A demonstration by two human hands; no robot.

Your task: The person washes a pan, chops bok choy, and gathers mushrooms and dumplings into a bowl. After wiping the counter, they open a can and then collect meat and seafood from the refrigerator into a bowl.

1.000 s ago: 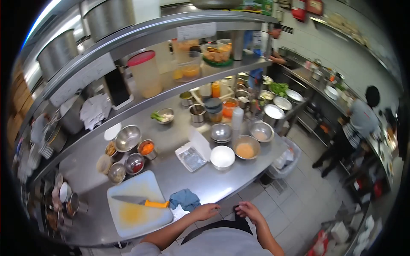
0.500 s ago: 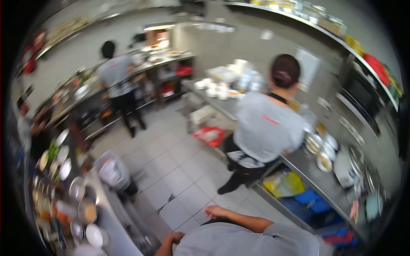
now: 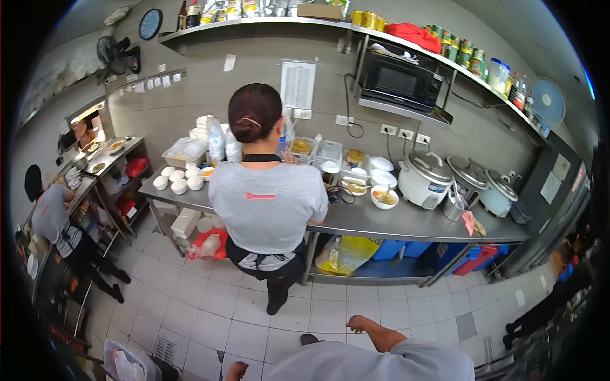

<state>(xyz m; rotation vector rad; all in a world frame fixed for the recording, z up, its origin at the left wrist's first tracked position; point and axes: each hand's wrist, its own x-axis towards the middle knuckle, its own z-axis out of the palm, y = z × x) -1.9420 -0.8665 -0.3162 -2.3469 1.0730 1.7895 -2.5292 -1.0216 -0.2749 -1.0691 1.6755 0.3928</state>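
Observation:
My right hand point(image 3: 359, 324) hangs over the tiled floor in front of my body, its fingers loosely bent and partly apart, with nothing in it. Low in the view, my left hand point(image 3: 237, 369) shows only in part beside my grey shirt point(image 3: 368, 363); its fingers are mostly hidden. Neither hand touches anything that I can see. Ahead, a co-worker in a grey shirt point(image 3: 267, 197) stands with their back to me at a steel counter point(image 3: 419, 222). Nearest to my left hand is a bin point(image 3: 130, 362) with a white liner.
On the counter stand rice cookers point(image 3: 427, 181), bowls of food point(image 3: 384, 197) and small white cups point(image 3: 178, 185). A microwave point(image 3: 401, 81) sits under the wall shelf point(image 3: 267, 23). Another co-worker point(image 3: 58, 216) works at the left counter. A dark-clothed person point(image 3: 553, 298) is at far right.
My view has swung right, so the co-worker and bin appear further left, and the rice cookers and microwave show more fully. My right hand has shifted right in view; both hands remain low.

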